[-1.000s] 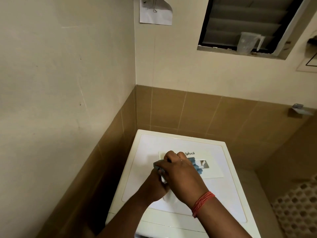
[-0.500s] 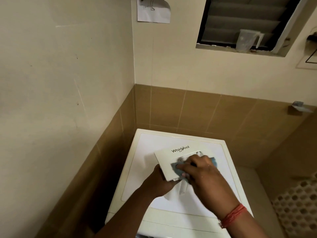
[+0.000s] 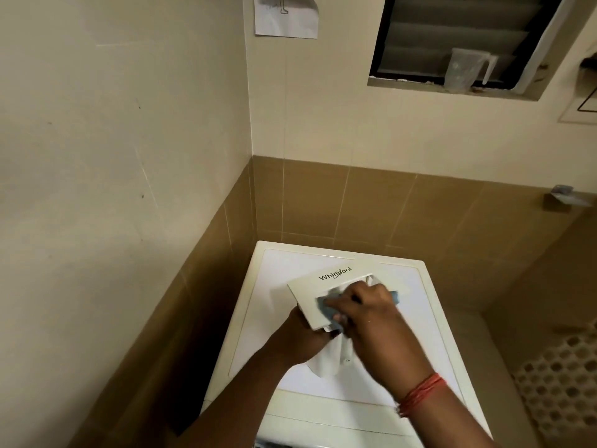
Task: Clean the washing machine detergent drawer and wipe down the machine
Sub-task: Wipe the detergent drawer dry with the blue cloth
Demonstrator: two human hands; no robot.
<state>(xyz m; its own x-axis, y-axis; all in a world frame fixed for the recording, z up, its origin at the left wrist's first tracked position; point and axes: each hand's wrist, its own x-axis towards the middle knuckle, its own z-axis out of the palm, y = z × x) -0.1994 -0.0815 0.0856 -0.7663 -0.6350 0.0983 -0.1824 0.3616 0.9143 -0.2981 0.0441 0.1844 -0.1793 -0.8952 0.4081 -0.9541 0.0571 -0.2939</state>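
Note:
The white detergent drawer (image 3: 315, 294), its front panel printed with a brand name, is held above the top of the white washing machine (image 3: 258, 318). My left hand (image 3: 303, 337) grips the drawer from below at its near left corner. My right hand (image 3: 365, 313) holds a blue cloth (image 3: 324, 307) bunched under its fingers and presses it on the drawer's front panel. A red thread band circles my right wrist. The drawer's body is mostly hidden behind my hands.
The machine stands in a corner, a cream wall with brown tiles (image 3: 323, 202) on its left and behind it. A plastic jug (image 3: 463, 71) sits on the louvred window ledge above. A paper sheet (image 3: 286, 16) hangs on the wall. A white lattice basket (image 3: 562, 383) stands at right.
My right hand has carried the cloth from the drawer's upper left across to the right side of its front panel. The left hand has turned the drawer so its printed face shows.

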